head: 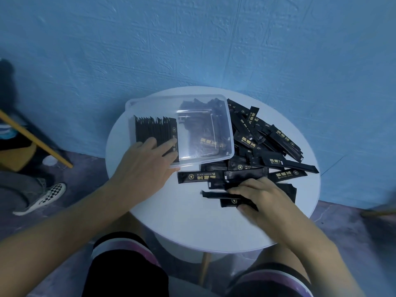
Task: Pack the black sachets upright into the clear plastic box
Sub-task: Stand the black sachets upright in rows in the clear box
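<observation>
A clear plastic box point(222, 125) sits on the far left of a round white table point(188, 228). A row of black sachets point(154, 129) stands on edge at its left end. My left hand point(147, 161) reaches over the near rim, and its straight fingers press against that row. A heap of loose black sachets point(267, 140) with gold print lies to the right of the box and partly under it. My right hand point(261, 198) lies on the near sachets, its fingers and thumb pinching a few sachets point(231, 201) flat on the table.
A blue textured wall point(192, 43) rises right behind the table. Someone's leg with a checkered shoe point(42, 198) is on the floor at the left, beside a yellow-edged stand point(34, 138). My knees point(128, 264) are under the near table edge.
</observation>
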### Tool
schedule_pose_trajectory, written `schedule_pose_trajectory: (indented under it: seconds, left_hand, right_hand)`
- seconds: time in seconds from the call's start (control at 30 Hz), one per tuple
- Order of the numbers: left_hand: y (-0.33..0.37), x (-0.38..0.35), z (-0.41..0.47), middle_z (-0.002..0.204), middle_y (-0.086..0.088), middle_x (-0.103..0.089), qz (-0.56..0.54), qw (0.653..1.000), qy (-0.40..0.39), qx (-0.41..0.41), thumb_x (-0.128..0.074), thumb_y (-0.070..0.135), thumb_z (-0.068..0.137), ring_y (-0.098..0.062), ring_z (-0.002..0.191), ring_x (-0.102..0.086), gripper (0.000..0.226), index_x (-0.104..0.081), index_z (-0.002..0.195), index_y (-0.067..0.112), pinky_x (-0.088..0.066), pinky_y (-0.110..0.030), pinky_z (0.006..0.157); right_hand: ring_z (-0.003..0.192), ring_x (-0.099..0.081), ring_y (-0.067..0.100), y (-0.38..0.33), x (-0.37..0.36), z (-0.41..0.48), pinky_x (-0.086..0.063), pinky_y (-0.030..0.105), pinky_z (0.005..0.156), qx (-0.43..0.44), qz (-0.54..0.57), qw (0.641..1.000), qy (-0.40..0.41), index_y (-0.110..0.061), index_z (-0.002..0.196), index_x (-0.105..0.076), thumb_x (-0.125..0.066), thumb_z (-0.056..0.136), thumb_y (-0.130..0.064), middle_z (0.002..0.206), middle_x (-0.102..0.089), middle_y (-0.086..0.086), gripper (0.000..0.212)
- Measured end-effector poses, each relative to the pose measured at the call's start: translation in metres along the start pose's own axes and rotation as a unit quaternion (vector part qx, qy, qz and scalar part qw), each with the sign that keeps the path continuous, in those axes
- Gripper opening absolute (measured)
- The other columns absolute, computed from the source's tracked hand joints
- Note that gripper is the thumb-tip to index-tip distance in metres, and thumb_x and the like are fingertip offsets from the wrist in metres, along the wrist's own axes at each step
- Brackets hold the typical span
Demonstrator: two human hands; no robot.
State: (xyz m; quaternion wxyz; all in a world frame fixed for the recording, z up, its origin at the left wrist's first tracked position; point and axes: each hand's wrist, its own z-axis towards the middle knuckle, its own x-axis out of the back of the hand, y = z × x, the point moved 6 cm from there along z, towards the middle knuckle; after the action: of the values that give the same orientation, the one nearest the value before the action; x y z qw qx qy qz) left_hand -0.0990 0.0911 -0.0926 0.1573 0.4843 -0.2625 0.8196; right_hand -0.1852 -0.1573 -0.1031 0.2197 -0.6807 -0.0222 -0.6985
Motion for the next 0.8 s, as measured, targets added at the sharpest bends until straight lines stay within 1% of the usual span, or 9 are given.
schedule_pose_trajectory:
  seconds: [0.2,0.3,0.37,0.5,0.6,0.63,0.7,0.77,0.8]
  left_hand:
    - [-0.001,0.002,0.003,0.135,-0.005,-0.064,-0.003,1.0,-0.01,0.001,-0.065,0.044,0.09,-0.029,0.086,-0.057,0.036,-0.074,0.112,0.018,-0.047,-0.036,0.065]
    - [0.0,0.001,0.003,0.136,-0.005,-0.061,-0.004,1.0,-0.024,-0.004,-0.061,0.045,0.092,-0.029,0.09,-0.057,0.034,-0.072,0.114,0.021,-0.047,-0.036,0.067]
    - [0.0,0.001,0.003,0.136,-0.006,-0.06,-0.005,1.0,-0.028,-0.009,-0.062,0.045,0.091,-0.029,0.091,-0.056,0.033,-0.073,0.111,0.021,-0.046,-0.036,0.066]
    - [-0.001,0.0,0.005,0.135,-0.006,-0.059,-0.009,0.999,-0.037,-0.009,-0.062,0.046,0.091,-0.028,0.091,-0.054,0.031,-0.073,0.106,0.021,-0.046,-0.036,0.065]
    - [-0.001,-0.001,0.006,0.135,-0.006,-0.059,-0.009,0.999,-0.039,-0.009,-0.064,0.046,0.09,-0.028,0.091,-0.055,0.031,-0.074,0.107,0.021,-0.047,-0.036,0.064]
    - [-0.001,0.0,0.006,0.134,-0.006,-0.059,-0.011,0.999,-0.036,-0.01,-0.065,0.046,0.09,-0.028,0.091,-0.055,0.032,-0.074,0.107,0.02,-0.047,-0.037,0.064]
    - [-0.001,0.001,0.006,0.135,-0.006,-0.059,-0.01,0.999,-0.033,-0.01,-0.06,0.047,0.092,-0.027,0.091,-0.054,0.033,-0.073,0.108,0.021,-0.047,-0.036,0.064]
    - [-0.001,0.0,0.005,0.137,-0.005,-0.057,-0.005,0.999,-0.036,-0.009,-0.051,0.049,0.093,-0.026,0.092,-0.054,0.037,-0.072,0.11,0.023,-0.045,-0.035,0.065]
    - [0.0,0.001,0.005,0.137,-0.004,-0.057,-0.004,0.999,-0.037,-0.009,-0.049,0.049,0.094,-0.026,0.092,-0.054,0.038,-0.072,0.11,0.023,-0.044,-0.034,0.065]
  right_hand:
    - [0.097,-0.051,0.014,-0.015,-0.004,0.021,-0.049,0.027,0.086,0.049,-0.004,0.998,0.03,-0.031,0.12,-0.07,-0.066,0.092,-0.027,0.11,-0.065,-0.018,0.029]
    - [0.091,-0.055,0.015,-0.023,0.0,0.027,-0.051,0.027,0.078,0.054,-0.001,0.996,0.071,-0.028,0.113,-0.073,-0.067,0.091,-0.023,0.103,-0.069,-0.017,0.023]
    - [0.088,-0.058,0.016,-0.026,0.002,0.029,-0.053,0.03,0.075,0.052,0.01,0.994,0.094,-0.026,0.11,-0.074,-0.066,0.091,-0.02,0.099,-0.071,-0.014,0.021]
    - [0.087,-0.062,0.015,-0.03,0.01,0.035,-0.054,0.034,0.077,0.042,0.062,0.989,0.129,-0.026,0.106,-0.073,-0.064,0.092,-0.024,0.096,-0.071,-0.016,0.017]
    - [0.082,-0.061,0.012,-0.031,0.018,0.04,-0.053,0.036,0.075,0.022,0.12,0.982,0.146,-0.029,0.101,-0.072,-0.069,0.092,-0.021,0.084,-0.066,-0.022,0.013]
    - [0.081,-0.061,0.011,-0.03,0.02,0.042,-0.052,0.036,0.074,0.012,0.151,0.978,0.145,-0.029,0.099,-0.071,-0.069,0.092,-0.021,0.081,-0.067,-0.02,0.012]
    - [0.078,-0.063,0.01,-0.032,0.025,0.047,-0.053,0.038,0.073,-0.001,0.212,0.965,0.151,-0.033,0.097,-0.071,-0.069,0.093,-0.02,0.08,-0.068,-0.013,0.013]
    - [0.075,-0.064,0.01,-0.037,0.035,0.054,-0.054,0.04,0.072,-0.007,0.249,0.953,0.173,-0.038,0.098,-0.068,-0.068,0.094,-0.022,0.082,-0.07,-0.013,0.017]
    - [0.072,-0.064,0.011,-0.039,0.041,0.059,-0.054,0.04,0.07,-0.011,0.255,0.949,0.187,-0.037,0.099,-0.069,-0.066,0.095,-0.023,0.081,-0.07,-0.013,0.015]
